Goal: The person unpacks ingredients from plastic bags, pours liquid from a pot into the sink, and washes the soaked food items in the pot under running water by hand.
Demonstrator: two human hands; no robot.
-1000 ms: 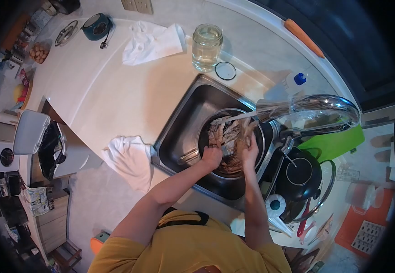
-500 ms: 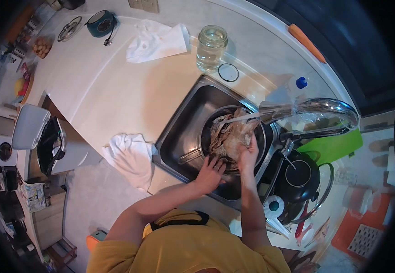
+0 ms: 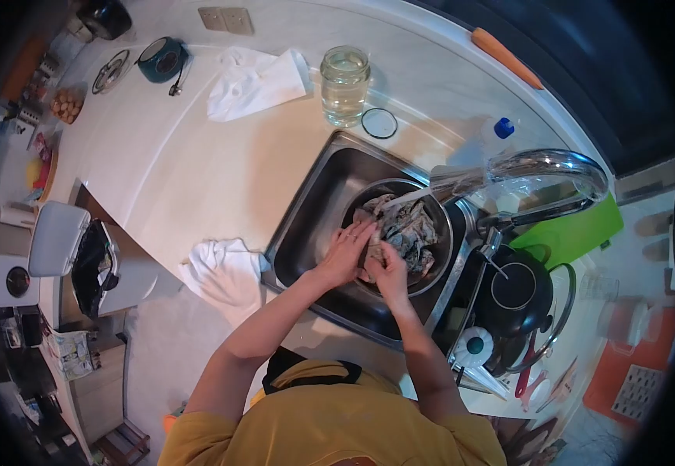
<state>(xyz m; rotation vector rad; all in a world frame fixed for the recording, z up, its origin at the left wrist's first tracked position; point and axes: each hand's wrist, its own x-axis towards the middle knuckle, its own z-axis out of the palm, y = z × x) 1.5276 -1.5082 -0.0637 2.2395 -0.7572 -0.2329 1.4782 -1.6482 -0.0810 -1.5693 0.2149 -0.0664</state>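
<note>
The left hand (image 3: pixel 345 254), fingers straight and close together, lies against a brownish piece of food (image 3: pixel 375 246) – long axis roughly away from the person, front end unclear – half-gripped by the right hand (image 3: pixel 388 273) over the bowl (image 3: pixel 445 242).

No readable text, brand, number or sign. Far left of left hand (image 3: pixel 345 252): printed sheet (image 3: pixel 71 353), pattern too small to read; above it, white appliance (image 3: pixel 0 268) with round dark dial (image 3: pixel 17 280), markings illegible. Well beyond left hand, toward upper left, on worktop (image 3: pixel 174 155): dark green pot (image 3: pixel 160 60), panel detail too small. Straight beyond left hand: glass jar (image 3: pixel 345 87). Beyond right hand (image 3: pixel 388 273), rightward: blue-capped bottle (image 3: pixel 494 138); nothing legible on either.
</note>
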